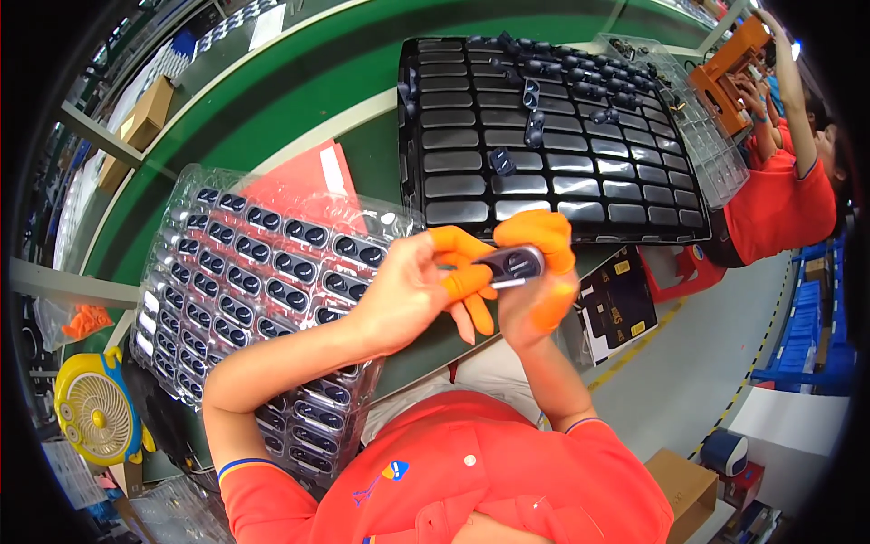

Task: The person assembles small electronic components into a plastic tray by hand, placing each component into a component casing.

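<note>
Hands [408, 286] hold oval part [518, 266]; clear tray [395, 218] holds similar parts [294, 267].

Case tray [396, 218] left of pocketed tray [524, 186]

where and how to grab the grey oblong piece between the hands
Probably pinch the grey oblong piece by the rim of its rounded right end, from the side of the right hand: the left hand is at its left end, and an edge grip spares its dark face.
</note>
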Available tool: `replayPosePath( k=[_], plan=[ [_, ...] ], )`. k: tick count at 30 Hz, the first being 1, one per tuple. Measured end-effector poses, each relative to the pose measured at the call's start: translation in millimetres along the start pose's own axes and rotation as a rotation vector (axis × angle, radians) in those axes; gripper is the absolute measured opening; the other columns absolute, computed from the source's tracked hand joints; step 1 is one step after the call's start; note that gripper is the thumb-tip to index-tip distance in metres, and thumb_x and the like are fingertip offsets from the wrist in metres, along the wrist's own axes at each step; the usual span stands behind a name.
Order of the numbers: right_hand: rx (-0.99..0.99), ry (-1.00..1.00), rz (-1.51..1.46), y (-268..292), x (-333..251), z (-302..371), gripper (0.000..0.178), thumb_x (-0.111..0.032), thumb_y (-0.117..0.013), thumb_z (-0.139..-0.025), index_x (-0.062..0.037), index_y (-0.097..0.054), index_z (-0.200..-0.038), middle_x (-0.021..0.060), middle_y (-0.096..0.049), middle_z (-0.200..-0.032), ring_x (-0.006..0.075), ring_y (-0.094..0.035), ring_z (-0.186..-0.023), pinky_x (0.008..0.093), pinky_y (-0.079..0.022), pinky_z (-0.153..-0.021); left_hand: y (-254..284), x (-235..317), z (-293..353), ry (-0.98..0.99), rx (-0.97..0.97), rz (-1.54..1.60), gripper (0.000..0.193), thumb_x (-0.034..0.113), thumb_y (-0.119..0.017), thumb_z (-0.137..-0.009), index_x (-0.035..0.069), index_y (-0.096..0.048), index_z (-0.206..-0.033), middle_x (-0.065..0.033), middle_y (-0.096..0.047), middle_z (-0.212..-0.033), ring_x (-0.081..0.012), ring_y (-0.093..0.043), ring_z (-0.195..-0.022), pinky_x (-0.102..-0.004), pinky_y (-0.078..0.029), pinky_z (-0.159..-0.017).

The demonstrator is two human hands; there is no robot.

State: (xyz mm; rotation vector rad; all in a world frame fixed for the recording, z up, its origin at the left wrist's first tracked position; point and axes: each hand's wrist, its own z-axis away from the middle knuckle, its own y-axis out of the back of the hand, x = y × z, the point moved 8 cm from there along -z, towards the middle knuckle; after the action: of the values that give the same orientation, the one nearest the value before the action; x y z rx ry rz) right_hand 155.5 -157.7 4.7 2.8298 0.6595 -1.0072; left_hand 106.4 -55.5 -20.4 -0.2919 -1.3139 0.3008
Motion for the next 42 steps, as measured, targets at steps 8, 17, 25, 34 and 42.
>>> replayPosePath(
  k=[8,17,25,34,42],
  plan=[
    [0.080,-0.575,-0.291,4,22,12,0.038,-0.034,-0.037,-0.097,0.0008,-0.050,-0.107,0.0078,-0.057,-0.073,0.0111,-0.053,-0.061,0.0241,-0.039,-0.052,14,25,2,-0.209,0.128,-0.627,0.021,0.006,-0.061,-0.083,-0.003,-0.053,-0.100,-0.0093,-0.058,-0.080,-0.0151,-0.060,-0.057,-0.0240,-0.049,-0.046],
    [-0.151,-0.718,0.055,4,23,21,0.031,-0.028,-0.041,-0.096,-0.0001,-0.052,-0.091,0.0025,-0.055,-0.063,0.0074,-0.050,-0.047,0.0205,-0.035,-0.042,-4,36,2,-0.452,-0.020,-0.901,0.029,0.005,-0.066,-0.077,0.001,-0.056,-0.105,-0.0064,-0.058,-0.081,-0.0147,-0.060,-0.061,-0.0254,-0.048,-0.059],
    [-0.080,-0.537,0.300,12,15,12,0.038,-0.024,-0.041,-0.096,0.0014,-0.053,-0.071,0.0031,-0.054,-0.059,0.0075,-0.051,-0.047,0.0196,-0.037,-0.043,-4,34,1,-0.467,-0.064,-0.978,0.028,0.001,-0.062,-0.081,-0.003,-0.055,-0.107,-0.0089,-0.059,-0.081,-0.0169,-0.063,-0.067,-0.0262,-0.051,-0.060],
    [0.189,-0.263,-0.001,13,5,1,0.043,-0.021,-0.036,-0.096,0.0028,-0.049,-0.063,0.0080,-0.052,-0.056,0.0119,-0.045,-0.049,0.0232,-0.034,-0.048,-8,-7,-2,0.001,-0.115,-0.198,0.023,0.007,-0.060,-0.085,-0.008,-0.052,-0.100,-0.0114,-0.060,-0.082,-0.0173,-0.063,-0.064,-0.0255,-0.052,-0.056],
    [0.205,-0.211,-0.035,6,-2,-4,0.045,-0.025,-0.032,-0.096,0.0017,-0.047,-0.062,0.0081,-0.049,-0.053,0.0138,-0.039,-0.046,0.0273,-0.031,-0.048,-18,-13,2,0.214,-0.249,0.128,0.024,0.007,-0.060,-0.084,-0.007,-0.051,-0.101,-0.0147,-0.060,-0.082,-0.0187,-0.063,-0.062,-0.0274,-0.053,-0.050]
  ],
)
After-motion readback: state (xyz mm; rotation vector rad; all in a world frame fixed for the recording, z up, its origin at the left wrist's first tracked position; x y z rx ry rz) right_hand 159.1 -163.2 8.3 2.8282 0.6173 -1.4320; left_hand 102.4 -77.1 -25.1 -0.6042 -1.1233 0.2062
